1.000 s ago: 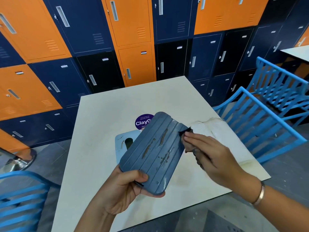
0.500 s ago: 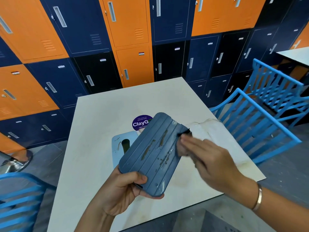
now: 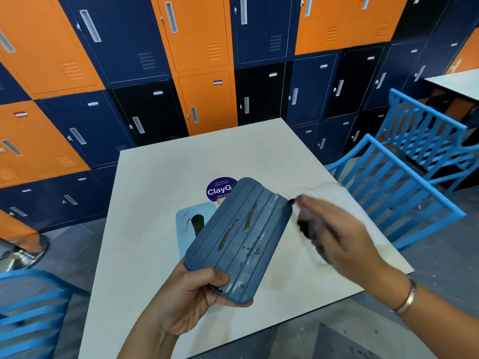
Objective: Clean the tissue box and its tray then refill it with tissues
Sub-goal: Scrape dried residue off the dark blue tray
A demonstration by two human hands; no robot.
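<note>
A blue-grey ribbed tissue-box tray (image 3: 241, 237) is tilted above the table, streaked with brown grime and wet drops. My left hand (image 3: 186, 299) grips its near end, thumb on top. My right hand (image 3: 342, 237) is blurred just off the tray's right edge and holds a crumpled wipe (image 3: 304, 226), white with dark patches. The light-blue box lid (image 3: 186, 216) with an oval slot lies flat on the table, partly hidden under the tray. A white heap of tissue (image 3: 329, 193) lies on the table behind my right hand.
The white table (image 3: 160, 190) carries a purple round sticker (image 3: 219, 190). Blue slatted chairs stand at the right (image 3: 388, 182) and near left (image 3: 26, 307). Orange and navy lockers (image 3: 197, 47) fill the wall behind. Another table (image 3: 456, 81) sits far right.
My right hand has pulled away from the tray's upper right edge, moving right and toward me with the wipe. The tray stays in my left hand at about the same tilt.
</note>
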